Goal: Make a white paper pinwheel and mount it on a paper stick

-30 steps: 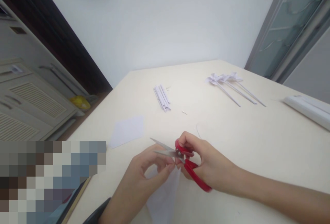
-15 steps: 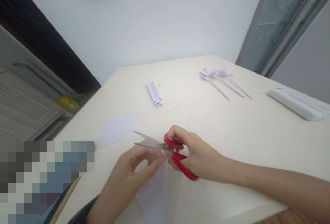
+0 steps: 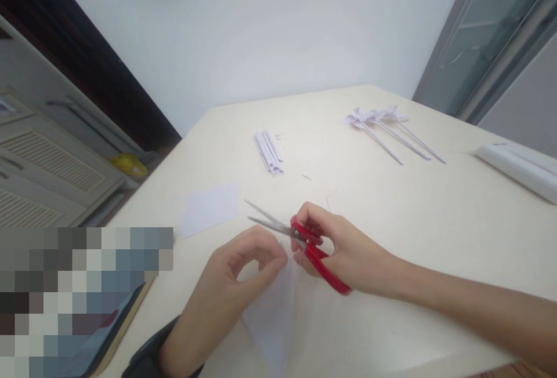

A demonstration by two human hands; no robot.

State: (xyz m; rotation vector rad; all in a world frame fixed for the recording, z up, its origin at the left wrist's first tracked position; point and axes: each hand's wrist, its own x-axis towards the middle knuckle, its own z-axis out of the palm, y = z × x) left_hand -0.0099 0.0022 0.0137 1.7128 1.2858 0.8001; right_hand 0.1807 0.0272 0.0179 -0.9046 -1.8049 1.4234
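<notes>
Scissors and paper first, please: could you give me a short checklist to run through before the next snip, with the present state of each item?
1. Right hand grips the red scissors by the handles: ok.
2. Blades parted, tips pointing away from the person: ok.
3. Left hand pinches the folded white paper at its top: ok.
4. Left fingertips clear of the blades: cannot tell, they sit very near the pivot.
5. Paper seated between the blades: cannot tell, the hands hide it.
6. Loose white sheet and paper pinwheels lie apart from the cut: ok.
</notes>
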